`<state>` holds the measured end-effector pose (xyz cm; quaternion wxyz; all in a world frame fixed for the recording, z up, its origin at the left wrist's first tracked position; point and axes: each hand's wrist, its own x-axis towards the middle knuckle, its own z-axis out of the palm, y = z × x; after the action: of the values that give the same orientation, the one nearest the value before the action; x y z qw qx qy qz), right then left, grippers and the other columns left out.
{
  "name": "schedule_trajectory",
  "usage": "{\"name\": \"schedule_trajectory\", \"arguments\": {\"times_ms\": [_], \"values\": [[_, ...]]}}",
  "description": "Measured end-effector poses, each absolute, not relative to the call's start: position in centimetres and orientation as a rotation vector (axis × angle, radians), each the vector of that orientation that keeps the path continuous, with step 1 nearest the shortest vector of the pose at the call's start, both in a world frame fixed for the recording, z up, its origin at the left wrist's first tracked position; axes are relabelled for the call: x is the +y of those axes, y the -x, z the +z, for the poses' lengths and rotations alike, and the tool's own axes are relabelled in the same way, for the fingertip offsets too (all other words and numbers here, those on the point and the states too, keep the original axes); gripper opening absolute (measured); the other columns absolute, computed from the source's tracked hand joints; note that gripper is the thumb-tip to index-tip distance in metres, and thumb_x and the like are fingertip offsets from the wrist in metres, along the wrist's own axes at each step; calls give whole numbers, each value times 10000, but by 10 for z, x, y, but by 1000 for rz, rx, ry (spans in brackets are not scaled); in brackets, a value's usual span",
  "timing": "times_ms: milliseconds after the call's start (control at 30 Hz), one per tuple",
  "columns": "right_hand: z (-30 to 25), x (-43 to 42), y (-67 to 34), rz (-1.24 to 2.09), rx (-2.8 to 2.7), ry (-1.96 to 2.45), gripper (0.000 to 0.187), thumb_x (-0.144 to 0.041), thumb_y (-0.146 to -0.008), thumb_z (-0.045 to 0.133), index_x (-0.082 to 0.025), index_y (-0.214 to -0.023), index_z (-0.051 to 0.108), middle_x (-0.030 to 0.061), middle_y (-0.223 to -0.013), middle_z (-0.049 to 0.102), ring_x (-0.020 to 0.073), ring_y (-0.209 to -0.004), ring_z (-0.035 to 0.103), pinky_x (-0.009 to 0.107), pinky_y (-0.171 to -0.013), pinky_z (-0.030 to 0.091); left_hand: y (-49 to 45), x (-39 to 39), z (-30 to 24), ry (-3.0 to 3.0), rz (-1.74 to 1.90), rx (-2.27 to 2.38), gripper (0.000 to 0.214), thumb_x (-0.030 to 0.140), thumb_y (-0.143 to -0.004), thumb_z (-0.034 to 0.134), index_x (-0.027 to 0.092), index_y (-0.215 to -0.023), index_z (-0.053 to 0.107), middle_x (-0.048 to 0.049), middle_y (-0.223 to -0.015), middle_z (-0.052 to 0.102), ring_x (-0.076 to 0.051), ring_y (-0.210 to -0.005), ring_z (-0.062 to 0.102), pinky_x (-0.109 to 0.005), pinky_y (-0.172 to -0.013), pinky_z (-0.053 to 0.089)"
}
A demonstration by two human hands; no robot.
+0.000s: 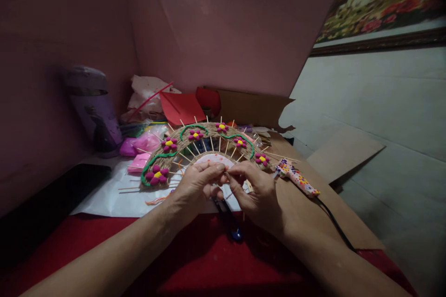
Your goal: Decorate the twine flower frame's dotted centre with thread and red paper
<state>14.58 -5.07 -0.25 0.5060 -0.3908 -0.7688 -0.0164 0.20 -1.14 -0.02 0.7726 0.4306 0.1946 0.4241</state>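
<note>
A fan-shaped woven craft piece point(205, 141) of twine and wooden sticks lies on white paper point(104, 199). It carries pink clay flowers with yellow centres and green clay stems. My left hand point(197, 183) and my right hand point(254, 190) meet at its near inner edge, fingertips pinched together on something small I cannot make out. Dark blue-handled scissors point(230, 222) lie just below my hands on the red cloth point(195, 260).
A floral-patterned tool point(296, 177) with a black cord lies on brown cardboard point(313, 213) to the right. A purple bottle point(95, 111) stands at the left. Pink clay packets point(142, 146), red paper point(183, 106) and scraps sit behind. A pink board point(226, 28) walls the back.
</note>
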Motion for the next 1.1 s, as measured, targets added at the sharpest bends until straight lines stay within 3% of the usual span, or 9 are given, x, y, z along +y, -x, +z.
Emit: {"name": "schedule_trajectory", "arguments": {"times_ms": [200, 567, 1100], "values": [[-4, -51, -145, -38, -1824, 980, 97, -150, -852, 541, -185, -931, 587, 29, -786, 629, 144, -674, 569, 293, -630, 485, -3, -13, 0, -932, 896, 457, 162, 261, -729, 672, 103, -731, 639, -4, -605, 530, -80, -527, 493, -174, -422, 412], [-5, -50, -148, -120, -1882, 947, 77, -152, -865, 514, -185, -897, 577, 31, -772, 619, 152, -703, 573, 293, -638, 473, -2, -15, 1, -924, 892, 495, 197, 272, -692, 712, 90, -679, 636, -11, -587, 551, -75, -500, 502, -174, -423, 426], [8, -44, -158, 364, -1957, 836, 30, -192, -845, 554, -171, -847, 574, 6, -711, 601, 108, -581, 544, 225, -513, 461, 19, -1, 14, -1324, 703, 606, 268, 373, -641, 737, 115, -595, 681, -45, -555, 602, -102, -455, 514, -201, -374, 423]]}}
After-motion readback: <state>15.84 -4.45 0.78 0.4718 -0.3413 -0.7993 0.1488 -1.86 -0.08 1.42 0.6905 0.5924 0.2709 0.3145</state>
